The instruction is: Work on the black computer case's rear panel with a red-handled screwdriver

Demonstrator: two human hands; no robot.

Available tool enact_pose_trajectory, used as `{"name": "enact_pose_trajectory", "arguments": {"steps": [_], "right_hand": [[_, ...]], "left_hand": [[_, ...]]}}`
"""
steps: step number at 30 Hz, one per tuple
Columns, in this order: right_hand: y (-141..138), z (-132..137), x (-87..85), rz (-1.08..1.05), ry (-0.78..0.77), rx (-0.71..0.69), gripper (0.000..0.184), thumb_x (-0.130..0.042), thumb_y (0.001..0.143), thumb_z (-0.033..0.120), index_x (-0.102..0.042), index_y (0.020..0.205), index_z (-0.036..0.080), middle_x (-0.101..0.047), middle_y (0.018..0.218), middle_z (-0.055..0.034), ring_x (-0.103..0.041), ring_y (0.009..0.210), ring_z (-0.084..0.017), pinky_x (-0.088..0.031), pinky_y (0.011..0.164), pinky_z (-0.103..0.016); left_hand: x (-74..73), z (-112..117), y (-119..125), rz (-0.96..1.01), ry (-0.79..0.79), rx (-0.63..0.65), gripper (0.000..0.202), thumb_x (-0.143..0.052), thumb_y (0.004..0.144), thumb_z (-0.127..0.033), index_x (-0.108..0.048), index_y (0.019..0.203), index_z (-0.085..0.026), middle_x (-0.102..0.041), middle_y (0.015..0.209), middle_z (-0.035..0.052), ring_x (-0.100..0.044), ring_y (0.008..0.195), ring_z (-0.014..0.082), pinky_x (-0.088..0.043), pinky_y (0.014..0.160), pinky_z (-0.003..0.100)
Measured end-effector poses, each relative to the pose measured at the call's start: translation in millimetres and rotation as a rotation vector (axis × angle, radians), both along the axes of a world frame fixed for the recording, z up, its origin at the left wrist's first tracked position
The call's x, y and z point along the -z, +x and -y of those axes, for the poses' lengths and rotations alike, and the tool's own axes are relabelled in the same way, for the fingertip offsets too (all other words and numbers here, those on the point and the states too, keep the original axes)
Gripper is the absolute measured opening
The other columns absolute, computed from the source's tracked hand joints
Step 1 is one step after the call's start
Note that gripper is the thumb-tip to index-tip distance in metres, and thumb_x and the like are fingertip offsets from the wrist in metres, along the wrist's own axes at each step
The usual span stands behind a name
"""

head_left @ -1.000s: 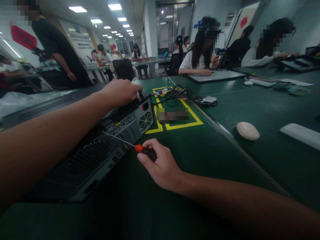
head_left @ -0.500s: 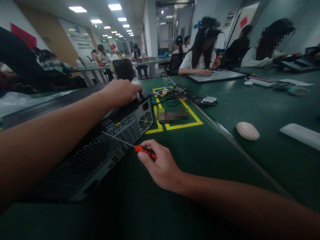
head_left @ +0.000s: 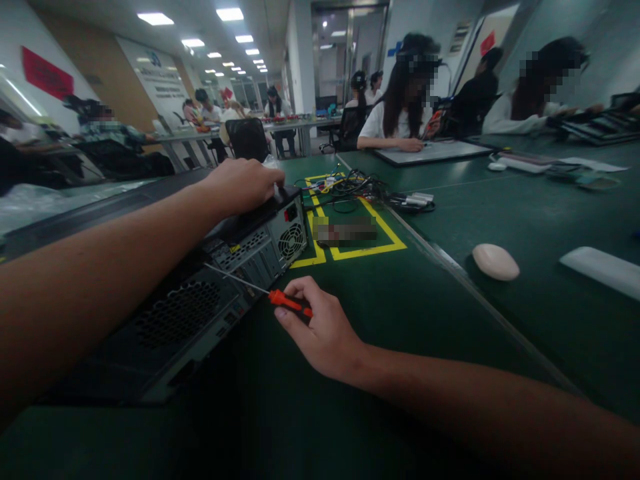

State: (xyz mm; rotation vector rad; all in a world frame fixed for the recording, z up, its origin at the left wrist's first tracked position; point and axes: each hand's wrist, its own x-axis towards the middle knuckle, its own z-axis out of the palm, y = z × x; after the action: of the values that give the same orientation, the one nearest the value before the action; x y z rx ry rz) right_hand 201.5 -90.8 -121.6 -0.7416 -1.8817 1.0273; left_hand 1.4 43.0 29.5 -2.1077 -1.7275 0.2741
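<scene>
A black and grey computer case [head_left: 200,347] lies on the green table at left, its back panel turned towards me. Across its top reaches my left arm, and my left hand [head_left: 245,185] grips the upper edge near the power socket, fingers bent and partly hidden. My right hand [head_left: 325,330] is closed around the orange and black handle of a screwdriver [head_left: 285,300], thumb and fingers on opposite sides. The shaft points left, and its tip meets the back panel near the expansion slots. What the tip touches is too small to make out.
Beyond the case lie tangled cables [head_left: 360,187] and a blurred-out object [head_left: 347,231] inside yellow tape [head_left: 370,252]. A pale rounded mouse-like object [head_left: 495,261] and a white bar [head_left: 607,270] are at right. Clear plastic wrap [head_left: 65,207] sits behind the case. Several people work at tables.
The screwdriver handle has turned slightly in my right hand, with a small shift of thumb and fingers. My left hand stays put. A dark sleeve at the far left has gone from view.
</scene>
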Motion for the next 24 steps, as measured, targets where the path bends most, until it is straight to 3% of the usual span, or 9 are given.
{"name": "enact_pose_trajectory", "arguments": {"steps": [7, 11, 18, 24], "right_hand": [[1, 1, -0.9, -0.004, 0.001, 0.011, 0.011, -0.063, 0.095, 0.028, -0.058, 0.103, 0.023, -0.066, 0.092, 0.0000, -0.062, 0.081, -0.017, -0.047, 0.076, -0.031], [1, 2, -2.1, 0.006, -0.020, 0.003, 0.010, -0.062, 0.096, 0.031, -0.059, 0.102, 0.023, -0.064, 0.087, 0.0008, -0.061, 0.077, -0.017, -0.046, 0.072, -0.030], [1, 3, -1.6, 0.017, -0.013, 0.010, 0.009, -0.061, 0.097, 0.030, -0.061, 0.101, 0.022, -0.063, 0.084, 0.0010, -0.060, 0.078, -0.017, -0.046, 0.073, -0.030], [0, 0, -0.3, -0.002, 0.040, -0.020, 0.012, -0.058, 0.101, 0.030, -0.065, 0.103, 0.020, -0.066, 0.092, -0.0019, -0.062, 0.085, -0.018, -0.046, 0.077, -0.031]], "left_hand": [[-2.2, 4, 2, -0.022, 0.007, 0.028, 0.048, -0.033, 0.103, -0.036, -0.061, 0.140, -0.023, -0.072, 0.113, 0.0185, -0.066, 0.094, 0.0314, -0.048, 0.076, 0.043], [-1.4, 1, 1, -0.014, 0.001, 0.030, 0.051, -0.032, 0.102, -0.036, -0.063, 0.140, -0.021, -0.071, 0.115, 0.0216, -0.067, 0.096, 0.0357, -0.048, 0.076, 0.046], [2.2, -6, -4, 0.022, 0.006, -0.014, 0.053, -0.038, 0.100, -0.046, -0.061, 0.145, -0.028, -0.071, 0.118, 0.0161, -0.068, 0.109, 0.0368, -0.049, 0.087, 0.045], [2.0, -6, -3, 0.019, 0.000, -0.023, 0.052, -0.038, 0.100, -0.046, -0.061, 0.144, -0.029, -0.071, 0.119, 0.0159, -0.067, 0.109, 0.0367, -0.049, 0.087, 0.045]]}}
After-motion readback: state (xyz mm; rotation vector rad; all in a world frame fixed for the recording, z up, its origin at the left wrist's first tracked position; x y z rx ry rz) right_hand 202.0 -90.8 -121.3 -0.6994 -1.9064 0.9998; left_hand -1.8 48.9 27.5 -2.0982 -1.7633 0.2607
